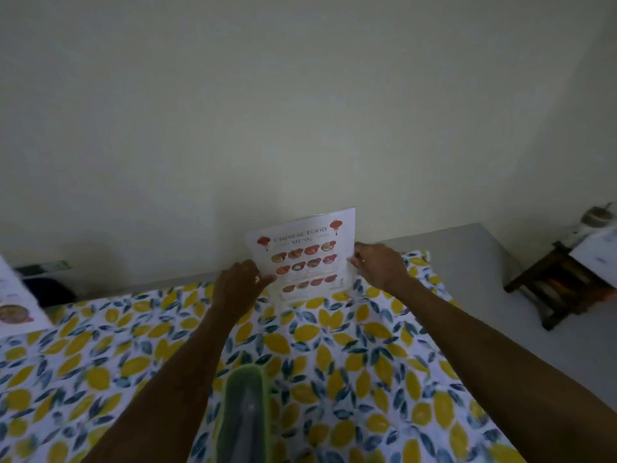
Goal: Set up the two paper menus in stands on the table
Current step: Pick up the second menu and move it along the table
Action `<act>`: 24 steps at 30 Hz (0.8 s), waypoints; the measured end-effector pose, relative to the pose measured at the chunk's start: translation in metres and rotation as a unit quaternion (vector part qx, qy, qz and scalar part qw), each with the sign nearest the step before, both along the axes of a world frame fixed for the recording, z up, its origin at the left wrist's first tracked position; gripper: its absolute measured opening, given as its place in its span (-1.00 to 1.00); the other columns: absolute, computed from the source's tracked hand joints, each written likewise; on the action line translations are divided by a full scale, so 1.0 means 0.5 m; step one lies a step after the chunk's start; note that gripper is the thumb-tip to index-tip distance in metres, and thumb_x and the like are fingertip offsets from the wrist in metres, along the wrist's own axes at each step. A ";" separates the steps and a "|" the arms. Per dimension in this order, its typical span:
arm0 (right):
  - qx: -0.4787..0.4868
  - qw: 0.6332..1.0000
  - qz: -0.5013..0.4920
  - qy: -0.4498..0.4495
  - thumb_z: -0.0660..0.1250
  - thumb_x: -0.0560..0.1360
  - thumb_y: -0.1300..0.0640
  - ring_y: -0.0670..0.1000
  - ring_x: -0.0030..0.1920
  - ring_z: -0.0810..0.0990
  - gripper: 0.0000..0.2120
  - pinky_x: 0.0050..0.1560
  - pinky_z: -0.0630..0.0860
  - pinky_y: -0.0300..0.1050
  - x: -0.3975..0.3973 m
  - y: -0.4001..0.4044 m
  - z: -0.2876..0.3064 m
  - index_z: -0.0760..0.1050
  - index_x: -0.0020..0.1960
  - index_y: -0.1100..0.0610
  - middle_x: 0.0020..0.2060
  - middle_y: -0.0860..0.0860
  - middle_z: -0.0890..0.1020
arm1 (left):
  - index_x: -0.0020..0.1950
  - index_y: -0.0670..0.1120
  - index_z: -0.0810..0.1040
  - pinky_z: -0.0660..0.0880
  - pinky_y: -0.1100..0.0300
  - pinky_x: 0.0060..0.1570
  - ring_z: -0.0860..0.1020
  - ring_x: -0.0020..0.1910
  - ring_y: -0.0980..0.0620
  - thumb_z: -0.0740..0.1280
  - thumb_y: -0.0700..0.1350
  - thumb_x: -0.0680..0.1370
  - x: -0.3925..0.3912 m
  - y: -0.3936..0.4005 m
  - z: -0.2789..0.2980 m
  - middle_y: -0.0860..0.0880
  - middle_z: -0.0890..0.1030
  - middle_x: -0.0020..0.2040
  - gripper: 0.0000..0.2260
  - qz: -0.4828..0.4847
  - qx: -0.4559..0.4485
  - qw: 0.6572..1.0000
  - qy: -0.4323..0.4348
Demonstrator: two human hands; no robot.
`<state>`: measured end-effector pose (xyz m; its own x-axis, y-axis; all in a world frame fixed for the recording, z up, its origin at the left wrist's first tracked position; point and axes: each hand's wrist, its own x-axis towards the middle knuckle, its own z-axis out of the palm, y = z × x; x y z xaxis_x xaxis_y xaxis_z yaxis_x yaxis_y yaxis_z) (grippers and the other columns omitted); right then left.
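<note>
A white paper menu (pixel 305 253) headed "Chinese Food Menu", with rows of food pictures, stands upright in a clear stand (pixel 283 300) at the far side of the table, close to the wall. My left hand (pixel 238 285) pinches its left edge. My right hand (pixel 379 264) grips its right edge. A second menu (pixel 15 304) shows partly at the far left edge, also upright; its stand is out of sight.
The table carries a lemon-print cloth (pixel 334 362). A green oblong container (pixel 245 412) sits near me at the front centre. A wooden rack (pixel 561 289) stands on the grey floor to the right. The plain wall rises right behind the table.
</note>
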<state>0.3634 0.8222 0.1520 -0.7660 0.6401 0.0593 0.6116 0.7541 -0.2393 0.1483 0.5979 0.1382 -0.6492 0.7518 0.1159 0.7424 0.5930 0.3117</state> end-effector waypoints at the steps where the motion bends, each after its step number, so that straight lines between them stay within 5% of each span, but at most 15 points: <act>1: -0.002 1.000 -0.005 -0.001 0.19 0.60 -0.12 0.23 -0.14 0.63 -0.71 -0.18 0.56 0.01 0.022 0.025 0.009 0.51 0.02 0.10 -0.15 0.16 0.67 | 0.00 -0.12 0.58 0.55 0.03 -0.14 0.64 -0.09 -0.16 0.29 0.36 0.47 0.023 0.026 0.004 -0.13 0.67 -0.07 -0.47 -0.001 -0.001 1.000 -0.002; 8: 0.000 0.998 -0.056 -0.025 0.19 0.60 -0.12 0.23 -0.03 0.63 -0.71 -0.10 0.53 0.01 0.123 0.151 0.026 0.52 0.07 0.08 -0.04 0.16 0.67 | 0.16 -0.06 0.62 0.53 0.09 -0.12 0.64 -0.04 -0.09 0.32 0.27 0.51 0.127 0.163 0.023 -0.06 0.68 0.05 -0.55 -0.048 0.020 0.998 -0.021; 20: -0.030 0.992 -0.124 -0.009 0.22 0.56 -0.15 0.20 -0.06 0.63 -0.71 -0.09 0.52 0.01 0.222 0.343 -0.015 0.53 0.05 0.04 -0.05 0.13 0.67 | -0.02 -0.17 0.61 0.50 0.09 -0.17 0.64 -0.14 -0.15 0.33 0.30 0.49 0.217 0.383 0.004 -0.11 0.67 -0.09 -0.49 -0.060 -0.021 0.998 -0.007; 24: -0.043 0.993 -0.111 -0.013 0.22 0.57 -0.14 0.18 -0.08 0.63 -0.71 -0.10 0.51 -0.02 0.237 0.415 -0.050 0.54 0.04 0.07 -0.06 0.12 0.66 | 0.06 -0.05 0.61 0.56 0.06 -0.16 0.61 -0.09 -0.09 0.19 0.44 0.43 0.222 0.456 -0.047 -0.06 0.66 -0.05 -0.40 -0.036 -0.035 0.999 -0.008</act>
